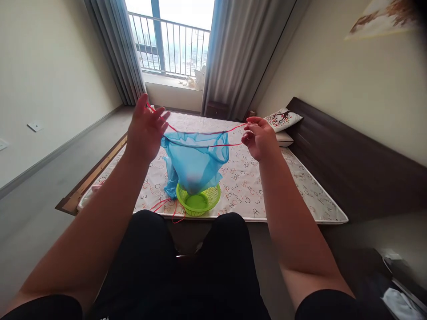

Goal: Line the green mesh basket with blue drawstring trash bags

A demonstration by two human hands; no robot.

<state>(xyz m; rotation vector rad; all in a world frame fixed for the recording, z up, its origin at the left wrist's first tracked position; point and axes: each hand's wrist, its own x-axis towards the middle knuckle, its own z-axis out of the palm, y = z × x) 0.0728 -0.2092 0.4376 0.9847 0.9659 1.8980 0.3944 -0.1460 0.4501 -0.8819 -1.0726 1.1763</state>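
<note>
A thin, translucent blue drawstring bag point(193, 160) hangs between my hands, its mouth drawn wide by red drawstrings point(225, 145). My left hand point(146, 133) is raised at the left with the red cord looped over its fingers. On the other side, my right hand point(259, 138) has the cord's other end between thumb and curled fingers. The bag's bottom hangs in front of a green plastic basket point(198, 206), and something pale shows dimly through it. Beside the basket lie more crumpled blue plastic point(171, 186) and loose red cord point(176, 219).
The basket stands near the front edge of a mattress point(247, 191) printed with letters. A dark headboard point(350, 142) and pillows point(283, 119) are at the right. A wooden bed rail point(90, 175) runs along the left. Behind are grey curtains point(240, 53) and a window.
</note>
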